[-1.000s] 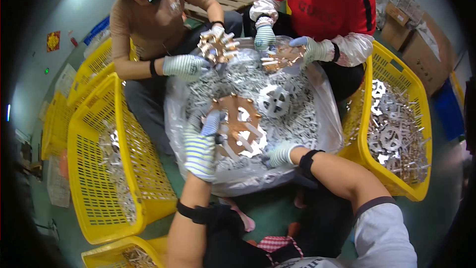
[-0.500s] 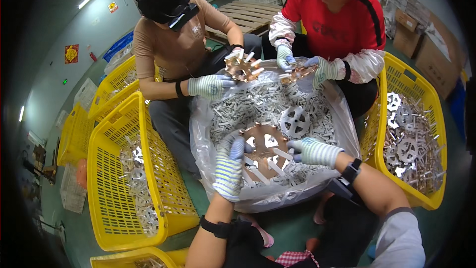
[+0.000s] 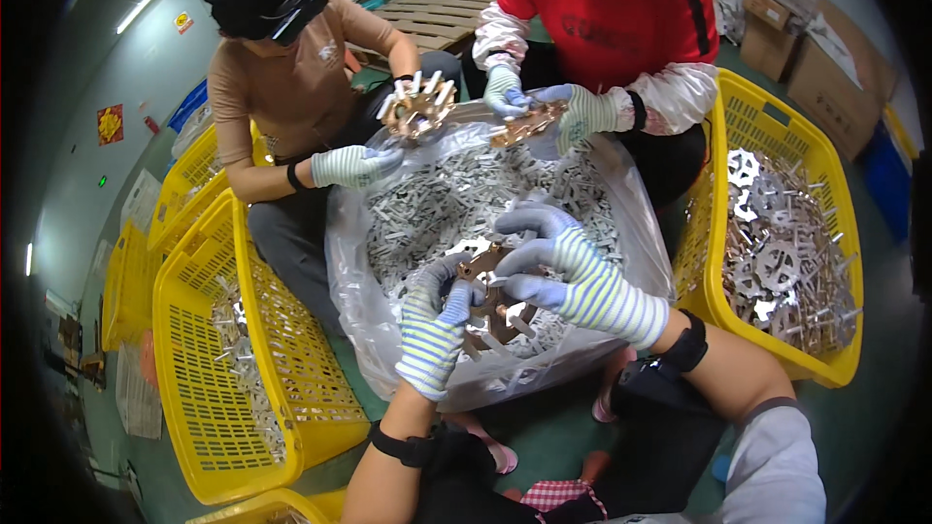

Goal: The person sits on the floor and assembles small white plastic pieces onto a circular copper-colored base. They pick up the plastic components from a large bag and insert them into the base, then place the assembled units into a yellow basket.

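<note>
My left hand [image 3: 434, 332], in a striped work glove, is closed on the edge of a round copper-coloured metal plate [image 3: 476, 268] with cut-outs. Pale short strips sit along the plate, which is tilted and partly covered by my hands. Over its right side hovers my right hand [image 3: 592, 277], gloved alike, fingers bent and apart; the thumb and one finger come close to the plate's edge, and contact is hard to make out. Below lies a large clear plastic bag [image 3: 354, 315] full of small silvery metal strips [image 3: 456, 184].
Across the bag, a person in tan holds a copper-coloured plate [image 3: 417, 109] with pale strips; another in red holds a similar one [image 3: 529, 124]. Yellow baskets [image 3: 291, 369] of metal parts stand left, another yellow basket [image 3: 714, 233] right. Cardboard boxes [image 3: 840, 78] and a wooden pallet [image 3: 427, 15] lie behind.
The plate in my left hand has been tilted up from lying nearly flat. My right hand has left its right edge and risen over it. The view has shifted, moving the scene leftward.
</note>
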`<state>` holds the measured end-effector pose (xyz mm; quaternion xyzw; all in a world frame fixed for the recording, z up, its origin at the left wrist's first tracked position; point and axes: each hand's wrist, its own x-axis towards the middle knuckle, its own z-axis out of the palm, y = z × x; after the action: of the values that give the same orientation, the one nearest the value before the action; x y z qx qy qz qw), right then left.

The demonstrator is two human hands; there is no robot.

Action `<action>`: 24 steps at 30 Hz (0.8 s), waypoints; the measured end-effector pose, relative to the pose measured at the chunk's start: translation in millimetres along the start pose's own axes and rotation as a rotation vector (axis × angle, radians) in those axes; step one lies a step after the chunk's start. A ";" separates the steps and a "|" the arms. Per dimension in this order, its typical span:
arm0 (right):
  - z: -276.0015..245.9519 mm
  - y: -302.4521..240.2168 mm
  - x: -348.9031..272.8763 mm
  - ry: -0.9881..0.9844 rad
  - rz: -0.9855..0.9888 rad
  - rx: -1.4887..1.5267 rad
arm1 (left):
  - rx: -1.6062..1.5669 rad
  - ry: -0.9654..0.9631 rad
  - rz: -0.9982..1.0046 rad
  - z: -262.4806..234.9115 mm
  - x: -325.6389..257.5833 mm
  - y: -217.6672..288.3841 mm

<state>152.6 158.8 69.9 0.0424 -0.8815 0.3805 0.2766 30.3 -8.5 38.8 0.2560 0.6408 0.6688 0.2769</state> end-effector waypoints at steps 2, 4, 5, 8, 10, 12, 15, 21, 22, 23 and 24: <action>3.4 5.7 -0.4 0.001 0.009 -0.058 | -0.007 -0.017 -0.001 7.3 -3.5 5.9; 5.9 8.5 -3.0 0.002 0.028 -0.085 | 0.015 -0.052 0.040 8.3 -3.4 0.4; 7.4 8.7 -4.0 0.002 0.038 -0.081 | 0.028 -0.067 0.061 8.1 -3.4 -0.6; 7.9 7.4 -4.9 -0.014 0.055 -0.063 | -0.009 -0.098 0.052 11.0 -8.0 5.9; 9.8 7.2 -7.3 -0.025 0.055 -0.044 | -0.007 -0.094 0.081 11.1 -9.2 3.8; 14.3 6.0 -7.6 -0.025 0.066 0.002 | 0.044 -0.074 0.128 7.9 -9.2 -1.8; 22.4 13.8 -11.1 0.018 0.076 0.051 | 0.177 -0.065 0.089 14.6 -9.7 12.1; 35.9 3.3 -4.6 0.070 -0.012 -0.013 | 0.148 0.052 0.175 5.4 -11.1 9.8; 37.0 3.0 -6.0 0.050 0.018 0.023 | 0.177 0.057 0.206 5.0 -9.6 4.8; 38.1 3.1 -5.5 0.048 0.010 -0.018 | 0.206 0.063 0.235 5.7 -8.9 2.9; 39.0 3.6 -3.7 0.045 0.002 -0.059 | 0.153 0.044 0.149 4.4 -10.9 5.5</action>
<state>136.9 133.8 43.9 0.0249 -0.8859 0.3555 0.2971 41.0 -13.1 44.7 0.3086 0.6750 0.6422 0.1917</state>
